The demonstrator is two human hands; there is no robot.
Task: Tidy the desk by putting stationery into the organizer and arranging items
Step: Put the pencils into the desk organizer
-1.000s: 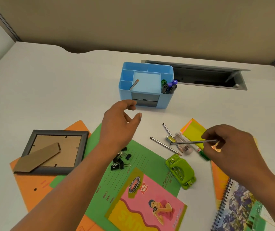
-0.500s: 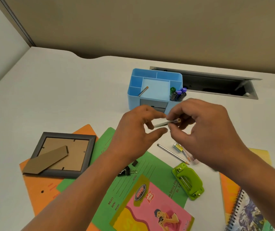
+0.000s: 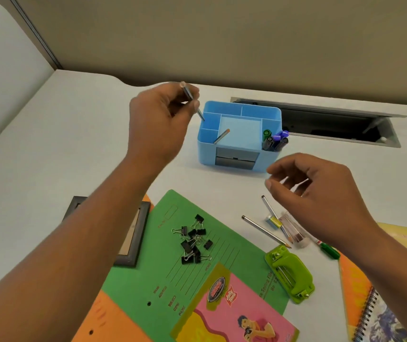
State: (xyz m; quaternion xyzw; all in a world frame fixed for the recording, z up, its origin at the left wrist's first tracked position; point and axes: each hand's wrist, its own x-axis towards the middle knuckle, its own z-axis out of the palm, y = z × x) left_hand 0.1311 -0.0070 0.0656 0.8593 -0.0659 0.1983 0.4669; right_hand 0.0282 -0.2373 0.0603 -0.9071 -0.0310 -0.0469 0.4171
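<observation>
White office desk [image 3: 74, 144] strewn with stationery, beige partition [image 3: 222, 33] behind.
Left hand [image 3: 160, 124] pinches a slim grey pencil [image 3: 187, 93] between thumb and fingertips, its tip at the rear-left compartment of the light-blue plastic organizer [image 3: 206, 154]. Right hand [image 3: 321, 193] hovers, fingers loosely curled and empty, above two loose pencils [image 3: 264, 230].

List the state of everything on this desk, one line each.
left hand: pinching pencil tip-down over organizer
right hand: open, empty
drawer: shut
stored pencil: leaning in front-left compartment
markers: upright in right compartment
desk pencils: two, lying loose
binder clips: loose on green folder
picture frame: face down
cable hatch: open
</observation>
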